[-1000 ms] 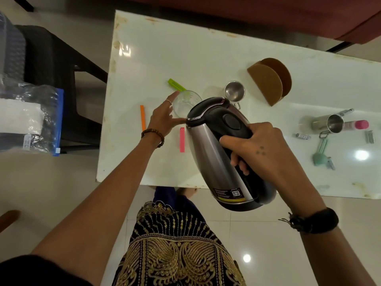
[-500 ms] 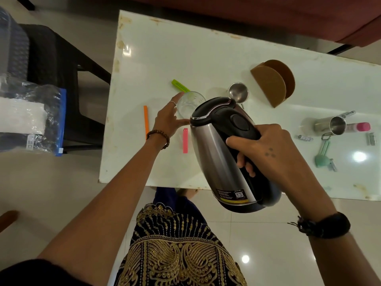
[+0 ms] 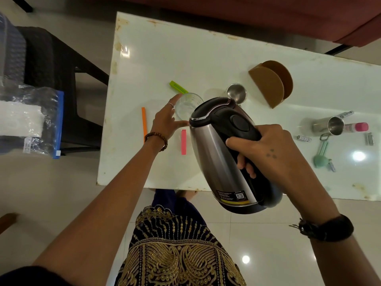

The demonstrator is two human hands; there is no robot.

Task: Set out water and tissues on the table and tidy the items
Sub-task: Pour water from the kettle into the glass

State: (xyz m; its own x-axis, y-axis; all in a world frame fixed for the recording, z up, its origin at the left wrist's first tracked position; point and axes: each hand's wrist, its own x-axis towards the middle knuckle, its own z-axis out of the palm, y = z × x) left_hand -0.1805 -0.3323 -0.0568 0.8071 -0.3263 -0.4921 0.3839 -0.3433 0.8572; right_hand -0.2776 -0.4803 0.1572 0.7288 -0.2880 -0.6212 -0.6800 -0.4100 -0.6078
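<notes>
A steel electric kettle (image 3: pixel 216 153) with a black lid and handle is tilted forward, its spout over a clear glass (image 3: pixel 186 106) that stands on the white table (image 3: pixel 165 58). My right hand (image 3: pixel 266 149) grips the kettle's handle. My left hand (image 3: pixel 167 120) curls round the left side of the glass, thumb and fingers touching it. A bag with white tissues (image 3: pixel 22 120) lies on a dark chair to the left. The kettle's lid hides the glass's right rim.
Green (image 3: pixel 177 87), orange (image 3: pixel 144 124) and pink (image 3: pixel 183 142) clips lie near the glass. A small steel cup (image 3: pixel 236 93), a brown napkin holder (image 3: pixel 270 83), a steel mug (image 3: pixel 329 126), a pink-capped tube (image 3: pixel 356 127) and small items sit right. A dark chair (image 3: pixel 51 79) stands left.
The kettle stays tilted over the glass with both hands in the same grips; only the head view has shifted slightly.
</notes>
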